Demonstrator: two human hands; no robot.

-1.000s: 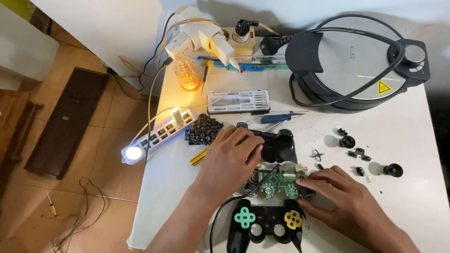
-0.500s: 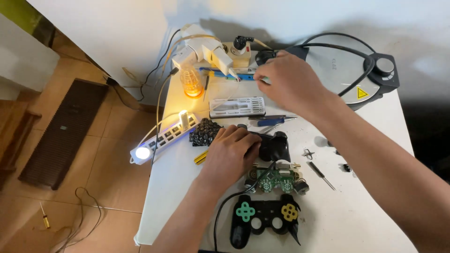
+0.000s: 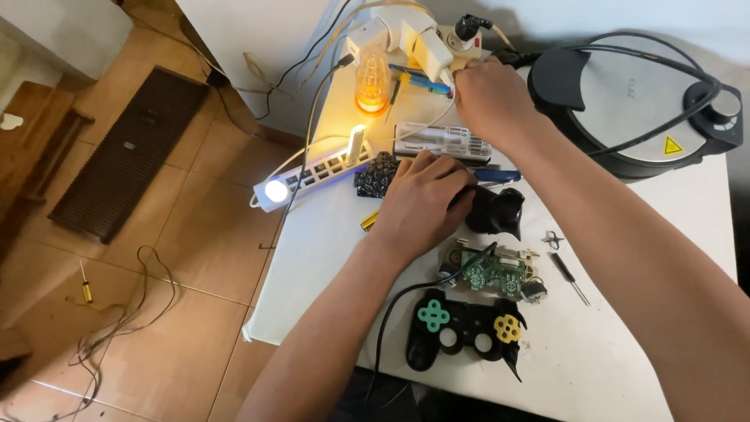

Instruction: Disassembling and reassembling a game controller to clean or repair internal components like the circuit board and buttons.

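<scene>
Clutter fills most of the white counter (image 3: 328, 266), whose left edge drops straight to the tiled floor; bare surface remains only at the near left corner and on the right below the round grey appliance (image 3: 633, 101). The left hand (image 3: 422, 203) lies palm down, fingers curled over the black controller shell (image 3: 496, 211), gripping its left side; what lies beneath the palm is hidden. The right hand (image 3: 488, 98) reaches to the far edge, closed near the white plugs (image 3: 414, 39) and cables; its fingertips are hidden, so I cannot tell whether it holds anything. Just below the shell lies the green circuit board (image 3: 492, 270), long axis running left to right. Nearer, the black controller front (image 3: 465, 328) lies the same way, its grips pointing toward the near edge. A lit white power strip (image 3: 312, 176) overhangs the left edge.
</scene>
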